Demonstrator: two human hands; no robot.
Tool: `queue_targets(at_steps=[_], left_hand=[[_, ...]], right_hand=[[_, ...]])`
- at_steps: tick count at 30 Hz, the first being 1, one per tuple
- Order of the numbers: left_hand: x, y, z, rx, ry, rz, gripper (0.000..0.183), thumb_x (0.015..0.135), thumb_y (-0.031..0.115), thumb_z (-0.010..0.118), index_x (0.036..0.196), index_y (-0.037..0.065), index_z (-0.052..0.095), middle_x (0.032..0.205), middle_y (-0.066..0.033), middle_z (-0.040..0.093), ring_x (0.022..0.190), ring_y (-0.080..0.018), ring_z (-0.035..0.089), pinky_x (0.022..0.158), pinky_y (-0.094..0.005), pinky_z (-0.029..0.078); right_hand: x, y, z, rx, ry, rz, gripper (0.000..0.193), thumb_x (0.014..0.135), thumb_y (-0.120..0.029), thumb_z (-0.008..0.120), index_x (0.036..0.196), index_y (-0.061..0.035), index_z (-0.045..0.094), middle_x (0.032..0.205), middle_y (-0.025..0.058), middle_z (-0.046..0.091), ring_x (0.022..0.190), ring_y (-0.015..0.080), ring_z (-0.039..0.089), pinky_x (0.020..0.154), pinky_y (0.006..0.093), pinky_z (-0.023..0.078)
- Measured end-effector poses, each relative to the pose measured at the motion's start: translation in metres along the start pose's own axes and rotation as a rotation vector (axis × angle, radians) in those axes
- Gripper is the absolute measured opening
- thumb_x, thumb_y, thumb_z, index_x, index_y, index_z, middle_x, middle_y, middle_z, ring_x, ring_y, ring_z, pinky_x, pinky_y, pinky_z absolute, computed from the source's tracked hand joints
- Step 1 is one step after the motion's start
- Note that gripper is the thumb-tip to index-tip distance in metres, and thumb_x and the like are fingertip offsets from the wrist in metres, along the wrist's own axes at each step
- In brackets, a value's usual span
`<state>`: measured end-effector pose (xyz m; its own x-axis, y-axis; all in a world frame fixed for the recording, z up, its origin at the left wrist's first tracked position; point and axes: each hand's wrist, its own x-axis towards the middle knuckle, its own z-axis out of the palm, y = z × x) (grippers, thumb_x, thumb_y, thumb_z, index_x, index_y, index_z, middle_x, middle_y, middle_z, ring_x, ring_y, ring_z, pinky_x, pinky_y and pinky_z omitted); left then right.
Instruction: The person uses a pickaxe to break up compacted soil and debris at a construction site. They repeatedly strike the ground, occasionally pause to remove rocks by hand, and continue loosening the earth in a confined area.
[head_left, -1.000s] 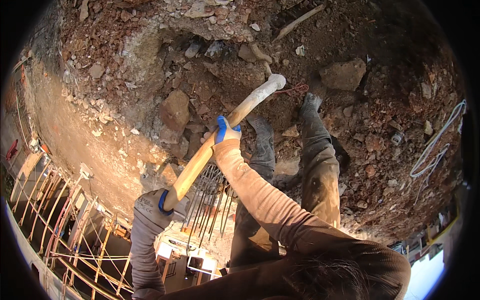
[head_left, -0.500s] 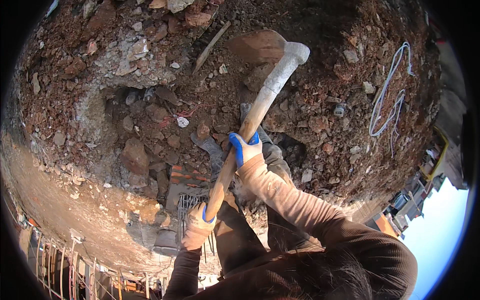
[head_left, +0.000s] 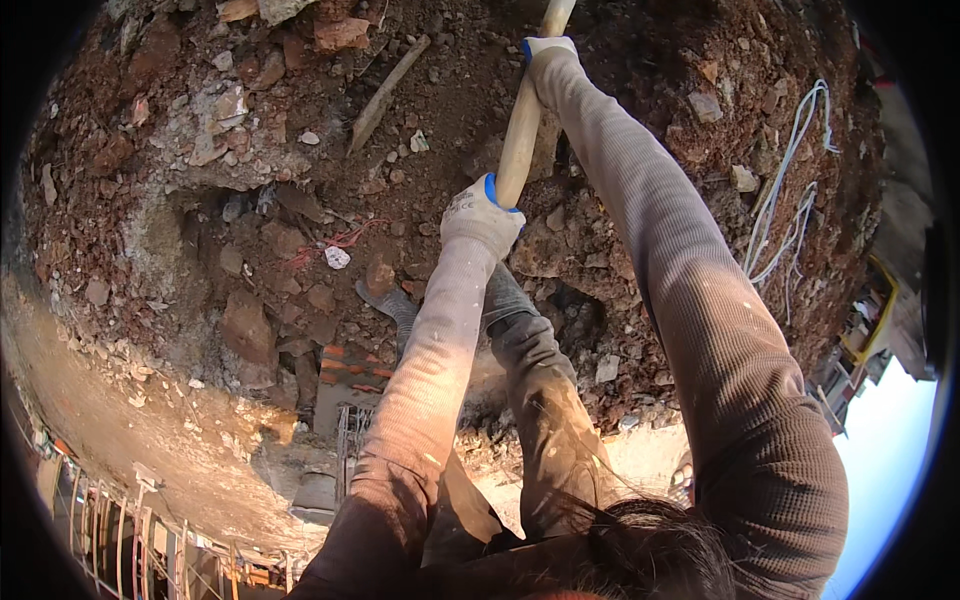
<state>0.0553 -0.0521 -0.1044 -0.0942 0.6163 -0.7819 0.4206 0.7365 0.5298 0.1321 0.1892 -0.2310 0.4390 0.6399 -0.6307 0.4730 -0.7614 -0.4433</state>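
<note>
Both my hands wear pale gloves with blue palms and are wrapped round the wooden handle of a hoe (head_left: 520, 145). Low on the shaft, close to its end, is my left hand (head_left: 482, 218). Farther up and to the right, my right hand (head_left: 551, 58) grips it with the arm stretched out. The handle slants up past the top edge, so the hoe's head is out of view. Beneath it lies dark loose soil (head_left: 470, 90) with stones and rubble.
A wooden stick (head_left: 388, 95) lies left of the handle. Thin red wire (head_left: 350, 236) and a white stone (head_left: 337, 257) sit among rocks. Pale cable (head_left: 768, 215) loops at the right. Bricks (head_left: 350, 368) lie by my feet, with a hole (head_left: 580, 315) to the right of my leg.
The hoe has swung up and away from me, and its metal head has left the top of the view. Both arms have stretched forward with it, hands still on the handle.
</note>
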Motion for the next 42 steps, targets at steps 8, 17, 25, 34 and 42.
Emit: queue_targets(at_steps=[8,17,25,34,42], left_hand=[[-0.121,0.003,0.034,-0.359,0.031,0.01,0.055,0.064,0.018,0.081,0.113,0.002,0.062,0.094,-0.0173,0.068,0.086,-0.0297,0.066,0.078,-0.0387,0.053],[-0.277,-0.095,0.046,-0.407,-0.098,-0.099,0.044,0.065,0.004,0.081,0.105,0.0,0.063,0.085,-0.0097,0.067,0.076,-0.0212,0.064,0.07,-0.0349,0.053],[-0.244,-0.112,0.035,-0.545,-0.242,-0.032,0.049,0.066,0.009,0.081,0.107,-0.003,0.059,0.085,-0.0124,0.066,0.076,-0.0237,0.063,0.069,-0.0356,0.053],[-0.237,-0.145,0.087,-0.384,-0.239,-0.112,0.05,0.071,0.026,0.073,0.111,0.0,0.058,0.093,-0.0205,0.066,0.083,-0.0327,0.066,0.075,-0.0403,0.054],[-0.234,-0.114,0.073,-0.38,-0.337,-0.161,0.061,0.069,0.026,0.075,0.121,0.002,0.054,0.106,-0.0212,0.065,0.101,-0.0374,0.063,0.088,-0.0429,0.05]], right_hand=[[-0.085,0.011,-0.048,-0.537,-0.17,-0.072,0.065,0.076,-0.027,0.071,0.13,0.0004,0.047,0.121,0.0201,0.063,0.11,0.0311,0.064,0.092,0.0374,0.052],[-0.215,0.175,-0.051,-0.491,-0.282,0.155,0.06,0.074,-0.029,0.072,0.123,-0.0005,0.054,0.121,0.0204,0.063,0.112,0.0335,0.062,0.095,0.0393,0.05],[-0.198,0.166,0.0,-0.592,-0.324,0.004,0.049,0.079,-0.036,0.073,0.113,-0.001,0.065,0.095,0.0119,0.069,0.085,0.0248,0.068,0.074,0.0372,0.054],[-0.179,0.196,0.02,-0.614,-0.145,-0.038,0.056,0.075,-0.044,0.074,0.111,-0.0011,0.068,0.094,0.0131,0.071,0.086,0.0264,0.069,0.076,0.0409,0.053],[-0.127,0.193,0.029,-0.868,-0.181,-0.217,0.057,0.071,-0.041,0.077,0.11,-0.0005,0.068,0.096,0.0144,0.071,0.088,0.0301,0.068,0.077,0.0397,0.053]])
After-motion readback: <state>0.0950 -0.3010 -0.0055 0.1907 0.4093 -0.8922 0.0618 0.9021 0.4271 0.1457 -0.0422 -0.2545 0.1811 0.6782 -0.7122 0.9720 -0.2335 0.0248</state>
